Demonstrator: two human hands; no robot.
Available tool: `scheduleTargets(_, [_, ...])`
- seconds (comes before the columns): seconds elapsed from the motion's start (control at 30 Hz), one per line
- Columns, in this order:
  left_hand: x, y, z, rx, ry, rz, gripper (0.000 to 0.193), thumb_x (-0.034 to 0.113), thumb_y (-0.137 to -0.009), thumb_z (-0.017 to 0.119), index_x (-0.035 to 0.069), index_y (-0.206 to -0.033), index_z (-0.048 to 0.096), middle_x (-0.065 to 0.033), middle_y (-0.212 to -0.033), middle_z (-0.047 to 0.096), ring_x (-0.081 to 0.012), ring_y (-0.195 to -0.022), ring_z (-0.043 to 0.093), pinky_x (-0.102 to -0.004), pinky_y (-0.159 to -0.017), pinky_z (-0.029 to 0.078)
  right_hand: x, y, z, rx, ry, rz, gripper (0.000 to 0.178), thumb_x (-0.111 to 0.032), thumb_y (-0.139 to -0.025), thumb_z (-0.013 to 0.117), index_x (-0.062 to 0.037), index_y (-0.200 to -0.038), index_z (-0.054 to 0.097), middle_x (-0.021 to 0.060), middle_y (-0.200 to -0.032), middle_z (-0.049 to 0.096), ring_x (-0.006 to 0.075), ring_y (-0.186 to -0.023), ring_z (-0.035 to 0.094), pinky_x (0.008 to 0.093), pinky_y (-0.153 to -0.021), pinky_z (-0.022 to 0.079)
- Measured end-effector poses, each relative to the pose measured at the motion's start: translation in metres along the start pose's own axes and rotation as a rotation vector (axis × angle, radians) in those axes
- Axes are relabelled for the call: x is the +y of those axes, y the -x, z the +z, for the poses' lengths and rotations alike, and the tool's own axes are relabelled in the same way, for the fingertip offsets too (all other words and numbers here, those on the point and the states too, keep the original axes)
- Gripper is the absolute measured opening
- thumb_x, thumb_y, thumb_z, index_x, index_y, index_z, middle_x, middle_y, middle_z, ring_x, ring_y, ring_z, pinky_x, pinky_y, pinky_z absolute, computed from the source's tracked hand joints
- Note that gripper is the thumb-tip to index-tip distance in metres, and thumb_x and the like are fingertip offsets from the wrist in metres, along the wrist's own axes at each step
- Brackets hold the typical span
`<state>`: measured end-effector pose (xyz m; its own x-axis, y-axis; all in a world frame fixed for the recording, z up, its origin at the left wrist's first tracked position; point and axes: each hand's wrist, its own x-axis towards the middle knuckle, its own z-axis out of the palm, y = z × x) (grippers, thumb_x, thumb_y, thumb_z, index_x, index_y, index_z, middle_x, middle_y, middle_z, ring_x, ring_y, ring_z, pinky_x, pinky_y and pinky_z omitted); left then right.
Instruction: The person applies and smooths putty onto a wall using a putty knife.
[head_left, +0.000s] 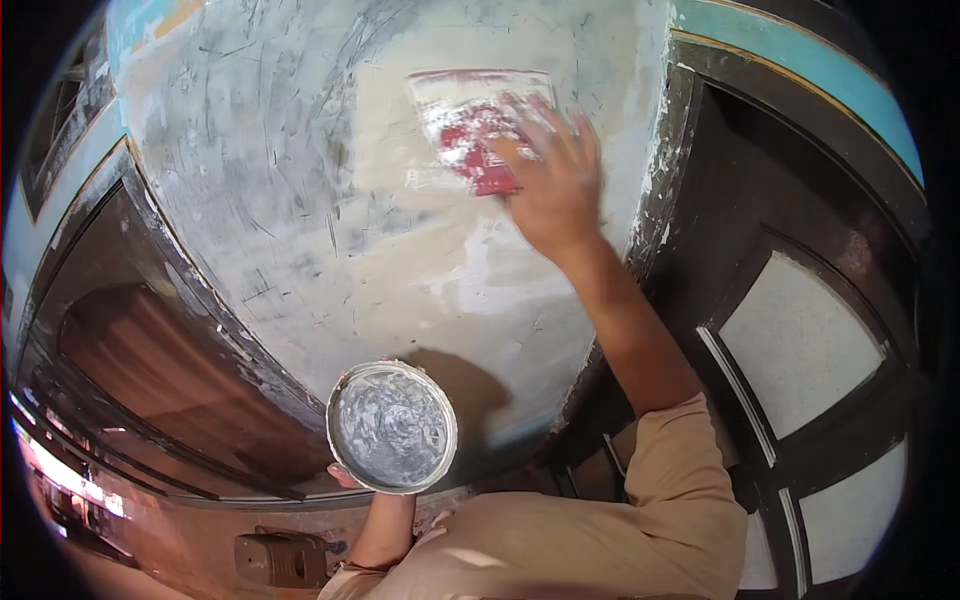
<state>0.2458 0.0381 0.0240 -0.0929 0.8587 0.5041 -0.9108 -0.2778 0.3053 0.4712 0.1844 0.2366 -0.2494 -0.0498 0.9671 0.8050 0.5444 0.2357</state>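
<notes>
With spread, slightly blurred fingers, my right hand [560, 185] grips a red putty spreader [492, 178] smeared with white putty. The spreader's wide edge points up, and it lies against or very close to the patchy wall [290, 170]. Low in front of the wall, my left hand [343, 476] holds up a round, shallow, pale-rimmed lid or pan [392, 428] from beneath. Whitish putty is smeared over its grey inside. Most of the left hand is hidden under it; only a bit of the fingers shows at its lower left rim.
A dark door with pale panels [800, 340] stands at the right, its frame flecked with white. On the left is a dark-framed opening with a brown curtain-like surface [170, 370]. A brown plastic stool or box [280, 558] sits on the reddish floor at lower left.
</notes>
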Motion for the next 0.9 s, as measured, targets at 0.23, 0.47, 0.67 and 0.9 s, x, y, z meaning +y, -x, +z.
scheduleTargets(0.23, [-0.002, -0.007, -0.002, -0.048, 0.024, 0.007, 0.115, 0.082, -0.064, 0.065, 0.020, -0.153, 0.027, -0.0215, -0.156, 0.021, -0.0510, -0.140, 0.024, -0.0696, -0.109, 0.029, -0.019, 0.079, 0.034, -0.167, 0.183, -0.069, 0.032, -0.011, -0.078, 0.066, -0.0258, -0.106, 0.071, 0.0002, -0.125, 0.061, 0.0225, -0.125, 0.050, 0.0550, -0.105, 0.027])
scheduleTargets(0.47, [0.007, 0.007, -0.006, 0.020, -0.054, -0.014, 0.119, 0.082, -0.060, 0.068, 0.019, -0.153, 0.027, -0.0193, -0.157, 0.021, -0.0476, -0.143, 0.022, -0.0697, -0.111, 0.026, -0.035, 0.143, -0.009, -0.341, -0.070, -0.049, 0.030, -0.012, -0.078, 0.066, -0.0234, -0.105, 0.071, 0.0012, -0.124, 0.062, 0.0231, -0.123, 0.052, 0.0530, -0.105, 0.031])
scheduleTargets(0.67, [0.002, 0.001, 0.000, -0.025, -0.009, -0.007, 0.120, 0.082, -0.059, 0.068, 0.021, -0.153, 0.026, -0.0189, -0.157, 0.021, -0.0473, -0.143, 0.022, -0.0703, -0.111, 0.026, 0.026, 0.101, -0.047, -0.082, 0.074, 0.043, 0.042, -0.009, -0.075, 0.066, -0.0174, -0.116, 0.064, 0.0084, -0.118, 0.061, 0.0322, -0.119, 0.051, 0.0497, -0.104, 0.036])
scheduleTargets(0.9, [-0.020, 0.004, 0.001, -0.042, 0.057, -0.052, 0.121, 0.082, -0.058, 0.069, 0.022, -0.153, 0.025, -0.0184, -0.157, 0.021, -0.0468, -0.143, 0.023, -0.0710, -0.110, 0.026, 0.025, 0.143, -0.010, -0.175, 0.141, 0.266, 0.039, -0.008, -0.070, 0.065, -0.0111, -0.109, 0.068, 0.0134, -0.119, 0.061, 0.0346, -0.109, 0.055, 0.0510, -0.095, 0.039])
